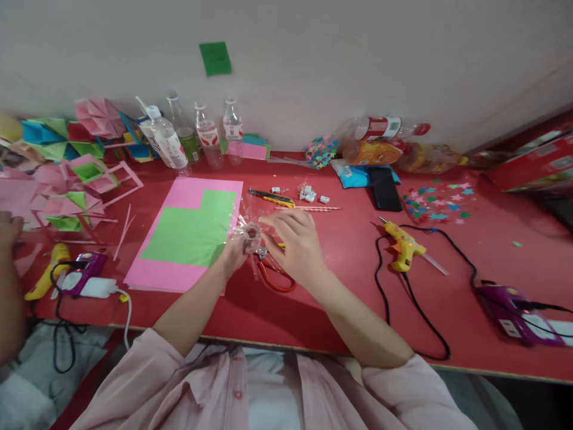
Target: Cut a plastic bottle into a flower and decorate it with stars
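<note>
While the left hand [235, 251] grips the clear plastic piece [251, 233] above the red table [344, 292], we see the right hand [295, 236] curled beside its rim, thumb and fingers apart; whether they touch it, we cannot tell. We judge the work partway along: strips already splay from the ring, yet we see nothing fixed to them and cannot say how much remains. Orange-handled scissors [277, 289] lie close under the right hand. Leftward, we find the green sheet [188, 236], notched at one corner, on pink paper [145, 266]; beyond the hands lies the cutter [274, 198]. The most room for moving opens rightward, up to the yellow glue gun [405, 246]. Bottles [233, 132] bound the wall side, and the table's front edge passes beneath the forearms.
</note>
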A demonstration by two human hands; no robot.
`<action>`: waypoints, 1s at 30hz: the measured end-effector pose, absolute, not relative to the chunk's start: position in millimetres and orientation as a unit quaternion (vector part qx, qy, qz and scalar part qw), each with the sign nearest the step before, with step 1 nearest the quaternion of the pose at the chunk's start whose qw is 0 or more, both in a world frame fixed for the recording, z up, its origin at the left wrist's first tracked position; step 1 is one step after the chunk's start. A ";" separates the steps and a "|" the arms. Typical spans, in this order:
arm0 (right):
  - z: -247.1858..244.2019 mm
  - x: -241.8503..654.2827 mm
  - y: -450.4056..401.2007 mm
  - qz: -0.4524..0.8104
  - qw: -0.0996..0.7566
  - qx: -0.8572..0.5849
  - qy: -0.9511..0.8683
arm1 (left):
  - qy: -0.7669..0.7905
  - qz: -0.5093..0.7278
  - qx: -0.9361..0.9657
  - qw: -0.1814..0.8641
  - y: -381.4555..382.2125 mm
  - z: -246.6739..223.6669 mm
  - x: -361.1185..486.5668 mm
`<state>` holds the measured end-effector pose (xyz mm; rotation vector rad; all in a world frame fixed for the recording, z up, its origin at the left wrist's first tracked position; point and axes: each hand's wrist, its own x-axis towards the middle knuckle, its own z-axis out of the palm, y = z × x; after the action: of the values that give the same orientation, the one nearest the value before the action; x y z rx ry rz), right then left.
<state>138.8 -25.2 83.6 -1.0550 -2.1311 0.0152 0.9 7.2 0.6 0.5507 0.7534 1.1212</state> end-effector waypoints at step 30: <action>81.3 140.0 -12.7 -0.025 0.386 -0.391 -0.835 | 0.334 0.524 0.230 0.749 13.8 -2.0 12.1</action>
<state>140.0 -12.7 81.3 -0.9948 -2.1270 -0.0633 12.1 13.8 -2.0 0.5024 0.7301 1.1456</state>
